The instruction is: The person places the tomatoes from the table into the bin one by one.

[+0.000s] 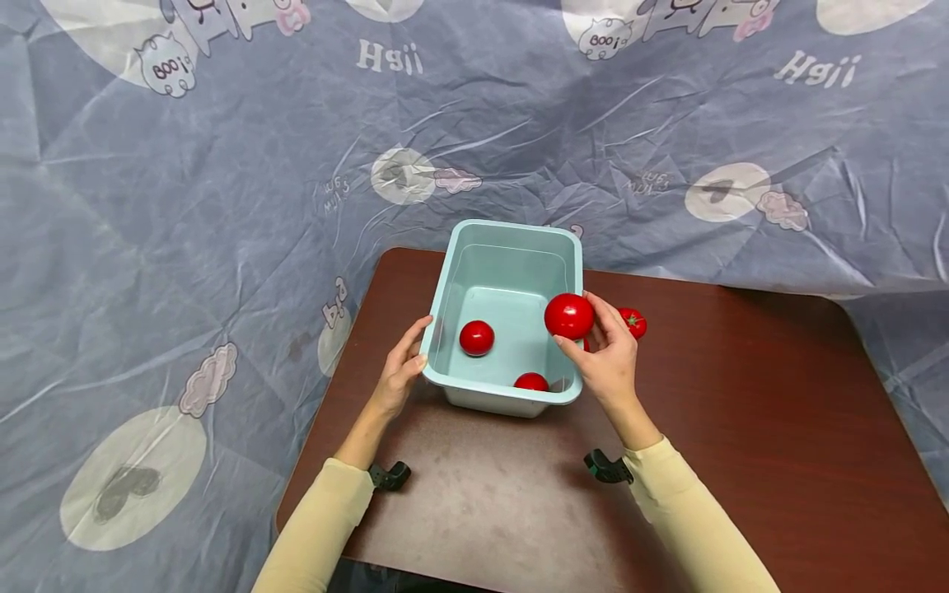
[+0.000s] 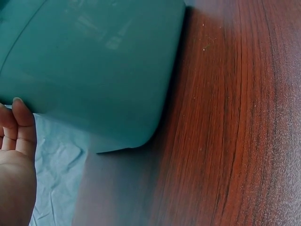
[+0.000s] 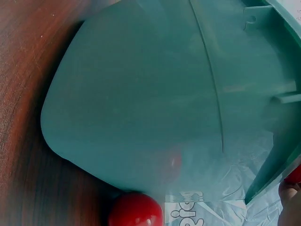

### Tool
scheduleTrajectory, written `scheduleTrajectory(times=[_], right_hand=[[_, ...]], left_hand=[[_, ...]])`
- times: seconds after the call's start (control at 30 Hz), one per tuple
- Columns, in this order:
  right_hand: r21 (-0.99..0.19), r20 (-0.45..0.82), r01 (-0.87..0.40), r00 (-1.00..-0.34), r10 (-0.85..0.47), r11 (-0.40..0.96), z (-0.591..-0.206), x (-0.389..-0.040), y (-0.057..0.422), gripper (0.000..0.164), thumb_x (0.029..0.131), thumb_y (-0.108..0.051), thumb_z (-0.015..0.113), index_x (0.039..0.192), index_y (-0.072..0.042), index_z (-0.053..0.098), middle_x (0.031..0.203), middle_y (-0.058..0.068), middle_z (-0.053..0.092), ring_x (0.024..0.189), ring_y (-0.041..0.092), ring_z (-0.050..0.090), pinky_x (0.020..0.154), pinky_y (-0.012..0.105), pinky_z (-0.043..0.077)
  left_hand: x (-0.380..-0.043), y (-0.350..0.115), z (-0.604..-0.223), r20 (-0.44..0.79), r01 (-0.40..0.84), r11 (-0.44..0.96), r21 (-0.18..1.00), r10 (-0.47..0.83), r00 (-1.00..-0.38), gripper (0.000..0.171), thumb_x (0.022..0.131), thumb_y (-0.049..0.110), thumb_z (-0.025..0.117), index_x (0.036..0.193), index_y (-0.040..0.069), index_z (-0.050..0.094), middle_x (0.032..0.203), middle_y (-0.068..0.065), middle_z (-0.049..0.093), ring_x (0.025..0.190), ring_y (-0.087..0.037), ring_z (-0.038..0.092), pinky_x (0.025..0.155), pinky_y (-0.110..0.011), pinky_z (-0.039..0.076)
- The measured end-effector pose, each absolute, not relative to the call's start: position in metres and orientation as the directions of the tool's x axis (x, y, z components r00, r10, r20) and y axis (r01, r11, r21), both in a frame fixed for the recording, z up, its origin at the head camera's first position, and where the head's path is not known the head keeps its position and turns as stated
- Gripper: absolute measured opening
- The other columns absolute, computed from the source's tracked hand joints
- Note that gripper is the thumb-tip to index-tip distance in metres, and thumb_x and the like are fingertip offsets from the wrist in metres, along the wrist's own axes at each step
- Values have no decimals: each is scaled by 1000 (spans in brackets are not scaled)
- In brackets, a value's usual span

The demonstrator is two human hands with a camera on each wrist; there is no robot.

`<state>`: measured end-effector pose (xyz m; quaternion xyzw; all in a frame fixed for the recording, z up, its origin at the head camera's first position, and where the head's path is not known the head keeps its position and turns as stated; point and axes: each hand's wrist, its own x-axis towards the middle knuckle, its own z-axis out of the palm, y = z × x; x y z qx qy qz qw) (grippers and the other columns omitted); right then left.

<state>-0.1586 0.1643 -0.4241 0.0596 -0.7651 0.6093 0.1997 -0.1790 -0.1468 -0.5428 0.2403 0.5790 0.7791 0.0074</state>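
A light blue-green plastic bin (image 1: 511, 232) stands on the table with a red tomato (image 1: 477, 338) at the left of its floor and another tomato (image 1: 531, 381) by its near wall, partly hidden by the rim. My left hand (image 1: 400, 371) grips the bin's left rim near the front corner; in the left wrist view its fingertips (image 2: 21, 106) bend under the rim. My right hand (image 1: 611, 358) pinches a large glossy tomato (image 1: 569, 316) between thumb and fingers, over the bin's right rim. That tomato shows only at the edge of the right wrist view.
Right of the bin, behind my right hand, a tomato with a green stem top (image 1: 633, 322) lies on the brown wooden table (image 1: 741, 412). The right wrist view has a tomato (image 3: 136, 210) beside the bin's outer wall. A grey-blue printed sheet (image 1: 259, 206) hangs behind and left of the table.
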Motion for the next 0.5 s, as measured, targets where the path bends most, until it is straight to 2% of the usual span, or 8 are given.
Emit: scheduleTrajectory(times=[0.2,0.33,0.43,0.5], right_hand=[[-910,388,-351,-909,154,223,-427,-159,164,65,72,9,76,134,5,54,132,25,53,116,21,60,98,22,46],[-903,422,-402,-896,138,153,-430,-161,165,67,71,15,73,134,11,50,133,33,48,123,36,55,101,25,44],[-896,442,-429,-885,143,116,-434,-163,168,67,71,18,71,134,15,48,133,30,49,124,27,56,103,25,43],[-897,442,-428,-882,163,114,-442,-166,172,66,72,17,71,134,12,50,132,22,52,122,16,58,102,25,44]], left_hand=[[-179,-145,-542,370,275,-325,905,283,-885,65,88,8,43,151,1,28,126,-4,62,109,-17,62,85,-29,52],[-178,-145,-541,368,278,-314,908,277,-888,65,88,10,44,151,2,28,126,-3,62,109,-16,62,85,-29,52],[-178,-144,-540,363,274,-314,909,274,-891,66,87,11,44,151,3,29,126,-2,62,109,-15,62,85,-29,53],[-178,-144,-540,362,271,-321,907,272,-892,66,87,10,44,151,3,29,126,-2,62,109,-16,62,85,-29,53]])
